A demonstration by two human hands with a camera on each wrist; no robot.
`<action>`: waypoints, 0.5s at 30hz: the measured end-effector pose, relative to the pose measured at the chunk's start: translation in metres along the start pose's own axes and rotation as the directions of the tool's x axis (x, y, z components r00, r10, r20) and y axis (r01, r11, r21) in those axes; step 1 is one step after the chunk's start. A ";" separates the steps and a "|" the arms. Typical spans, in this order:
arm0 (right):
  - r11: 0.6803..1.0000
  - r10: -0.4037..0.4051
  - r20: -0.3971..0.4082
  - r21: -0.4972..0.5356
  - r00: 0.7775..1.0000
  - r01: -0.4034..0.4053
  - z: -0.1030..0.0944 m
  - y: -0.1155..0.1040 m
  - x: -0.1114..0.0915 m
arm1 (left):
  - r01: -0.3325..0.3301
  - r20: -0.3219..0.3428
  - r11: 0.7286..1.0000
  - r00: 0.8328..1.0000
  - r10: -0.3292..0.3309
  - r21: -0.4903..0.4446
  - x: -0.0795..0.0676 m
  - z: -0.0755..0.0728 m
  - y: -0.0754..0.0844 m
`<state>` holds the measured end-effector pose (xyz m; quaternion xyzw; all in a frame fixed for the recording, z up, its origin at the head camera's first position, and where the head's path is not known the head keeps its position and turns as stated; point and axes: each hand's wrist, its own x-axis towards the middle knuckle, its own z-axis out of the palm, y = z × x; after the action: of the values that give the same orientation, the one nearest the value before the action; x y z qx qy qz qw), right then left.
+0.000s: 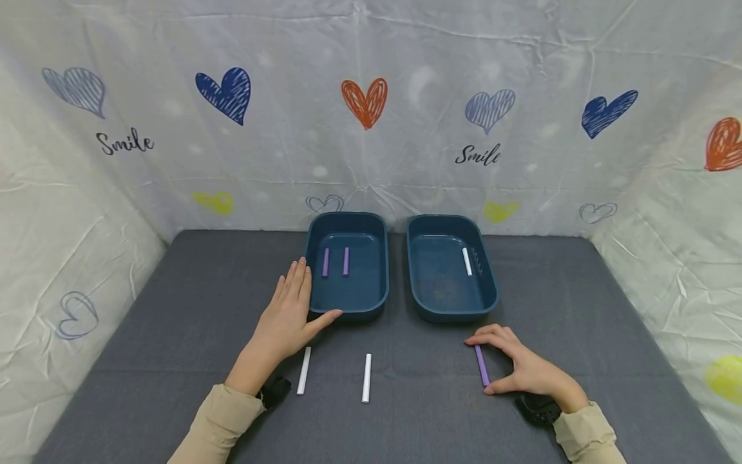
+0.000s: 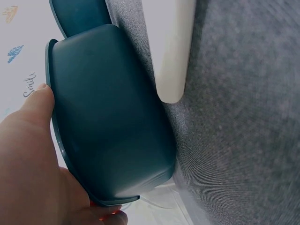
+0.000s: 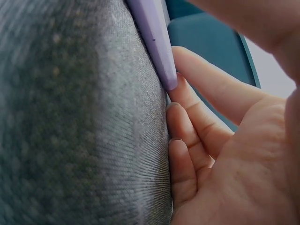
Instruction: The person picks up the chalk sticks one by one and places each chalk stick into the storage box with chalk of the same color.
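My left hand (image 1: 288,317) rests against the left blue bin (image 1: 348,314), its straight fingers along the left side and its thumb on the front rim. In the left wrist view the thumb (image 2: 40,103) lies at the rim. Two purple sticks (image 1: 346,262) lie inside that bin. On the right, my right hand (image 1: 516,362) pinches a slim purple stick (image 1: 482,366) lengthwise, fingertips at the far end and thumb at the near end. The right wrist view shows this stick (image 3: 157,44) close to the cloth, a fingertip at its end.
Beside the left bin stands a second blue bin (image 1: 452,314) with one white stick (image 1: 467,262) in it. Two white sticks (image 1: 366,378) lie on the grey cloth (image 1: 423,412) between the hands. A white curtain printed with hearts (image 1: 417,38) hangs behind the table.
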<state>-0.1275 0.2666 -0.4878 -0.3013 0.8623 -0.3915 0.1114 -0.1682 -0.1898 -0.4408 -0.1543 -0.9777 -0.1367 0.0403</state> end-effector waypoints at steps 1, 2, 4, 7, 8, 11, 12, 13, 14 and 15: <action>1.000 -0.003 -0.001 -0.002 1.000 0.003 0.000 0.000 0.000 | 0.001 0.001 1.000 1.000 -0.001 -0.001 0.000 0.000 0.000; 1.000 -0.006 -0.003 -0.003 1.000 0.006 0.000 -0.001 0.000 | 0.002 0.002 1.000 1.000 -0.002 -0.002 0.000 0.000 0.000; 1.000 -0.009 -0.007 0.004 1.000 0.009 -0.001 -0.003 0.001 | 0.003 0.006 1.000 1.000 -0.003 -0.002 0.000 0.000 0.000; 1.000 -0.009 -0.013 0.023 1.000 0.010 -0.002 -0.006 0.001 | 0.004 0.008 1.000 1.000 -0.004 0.000 0.000 0.000 -0.001; 0.999 -0.006 -0.013 0.033 1.000 0.007 -0.003 -0.007 0.001 | 0.003 0.006 1.000 1.000 -0.003 0.000 0.000 0.000 -0.001; 0.999 0.004 -0.012 0.048 1.000 -0.004 -0.005 -0.010 0.001 | -0.001 0.000 1.000 1.000 0.001 0.000 0.000 0.000 -0.001; 0.999 0.007 -0.011 0.052 1.000 -0.006 -0.006 -0.011 0.001 | -0.001 -0.001 1.000 1.000 0.001 0.001 0.000 0.000 -0.001; 0.998 0.007 -0.010 0.056 1.000 -0.006 -0.007 -0.012 0.001 | -0.001 -0.002 1.000 1.000 0.001 0.001 0.000 0.000 -0.001; 0.998 0.006 -0.009 0.060 1.000 -0.005 -0.007 -0.014 0.002 | -0.001 -0.004 1.000 1.000 0.001 0.000 0.000 0.000 -0.001; 0.998 0.003 -0.010 0.063 1.000 -0.003 -0.008 -0.014 0.002 | -0.003 -0.005 1.000 1.000 0.003 -0.002 0.000 0.000 0.000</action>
<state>-0.1262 0.2625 -0.4719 -0.2945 0.8504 -0.4199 0.1173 -0.1679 -0.1904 -0.4407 -0.1554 -0.9773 -0.1379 0.0426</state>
